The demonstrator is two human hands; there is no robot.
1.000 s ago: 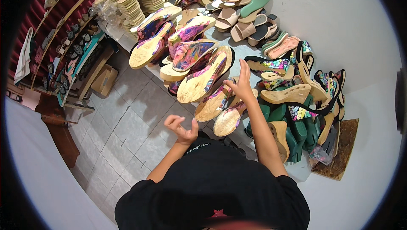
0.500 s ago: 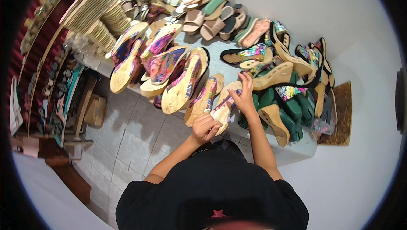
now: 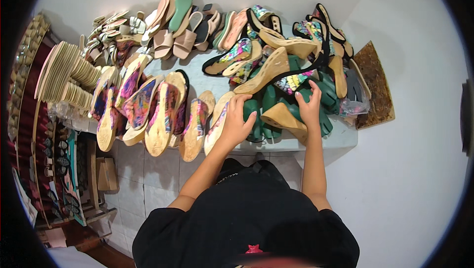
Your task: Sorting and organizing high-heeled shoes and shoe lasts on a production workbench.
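Note:
My left hand (image 3: 238,123) is spread with thumb apart from its fingers, over the right edge of a colourful wedge sandal (image 3: 215,128) and beside green shoe lasts (image 3: 269,101). Nothing shows in its grasp. My right hand (image 3: 309,106) reaches over the lasts with parted fingers, close to a black-edged sandal with a multicoloured patterned strap (image 3: 293,81). Between the hands lies a tan wedge sole (image 3: 286,122). A longer wooden wedge sole (image 3: 265,73) rests just beyond them. Whether my right fingertips touch the sandal, I cannot tell.
Patterned wedge sandals (image 3: 162,120) line the table's (image 3: 195,78) front edge to the left. Stacked soles (image 3: 64,73) stand at the far left; pink slides (image 3: 184,44) lie at the back. A brown board (image 3: 376,87) leans against the right wall.
The view has swung to the right. Both hands have left the rightmost patterned sandal in the front row and moved right, to the green lasts. My left hand has uncurled.

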